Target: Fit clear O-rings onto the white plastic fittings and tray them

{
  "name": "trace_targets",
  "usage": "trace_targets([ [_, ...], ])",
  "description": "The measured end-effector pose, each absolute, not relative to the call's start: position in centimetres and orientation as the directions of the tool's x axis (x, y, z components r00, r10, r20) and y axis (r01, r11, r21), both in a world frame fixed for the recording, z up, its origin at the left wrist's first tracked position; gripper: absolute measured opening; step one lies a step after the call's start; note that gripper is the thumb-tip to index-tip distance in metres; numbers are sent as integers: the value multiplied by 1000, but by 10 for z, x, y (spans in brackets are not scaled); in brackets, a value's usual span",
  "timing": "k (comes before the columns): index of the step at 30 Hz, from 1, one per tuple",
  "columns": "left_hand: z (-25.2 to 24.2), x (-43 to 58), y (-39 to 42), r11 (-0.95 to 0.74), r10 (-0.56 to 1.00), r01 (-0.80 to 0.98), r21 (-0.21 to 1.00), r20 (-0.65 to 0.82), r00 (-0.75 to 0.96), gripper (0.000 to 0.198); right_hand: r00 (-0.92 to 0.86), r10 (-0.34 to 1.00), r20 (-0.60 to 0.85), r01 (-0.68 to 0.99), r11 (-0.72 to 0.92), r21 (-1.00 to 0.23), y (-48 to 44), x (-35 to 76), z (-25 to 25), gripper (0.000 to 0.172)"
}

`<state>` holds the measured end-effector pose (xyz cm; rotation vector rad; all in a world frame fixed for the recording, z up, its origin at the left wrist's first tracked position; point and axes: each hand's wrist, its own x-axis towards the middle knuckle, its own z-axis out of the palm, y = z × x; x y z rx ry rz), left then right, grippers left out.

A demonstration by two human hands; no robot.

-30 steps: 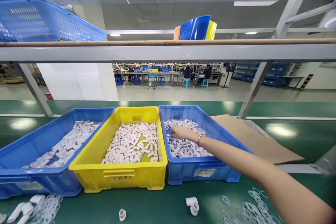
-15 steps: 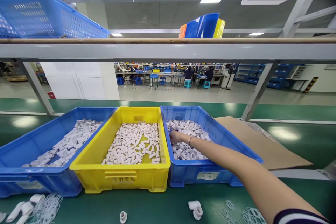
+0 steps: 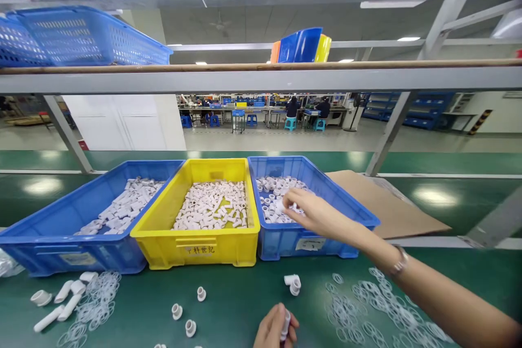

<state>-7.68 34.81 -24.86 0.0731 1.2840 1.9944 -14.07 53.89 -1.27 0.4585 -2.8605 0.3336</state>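
White fitting point(image 3: 286, 324): your left hand point(image 3: 272, 328) grasping it, near; your right hand point(image 3: 305, 209) hovering over right blue bin point(image 3: 277, 242), hold unclear.

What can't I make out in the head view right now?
In the head view:
Right hand: whether it grips a piece; white parts behind blend in.
Left hand: wrist cut off by the bottom edge.
White fitting in it: partly hidden by that hand.
Label on right blue bin: writing too small.
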Motion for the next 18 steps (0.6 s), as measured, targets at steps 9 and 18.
trace_targets([
  [9,-243,-47,350,-226,711,-546,807,-247,-659,69,-975,-194,111,-223,852,-474,487,28,-122,9],
  [18,-242,-18,349,-223,813,-419,880,-69,-578,48,-976,-87,198,-150,932,-330,469,67,-159,8],
])
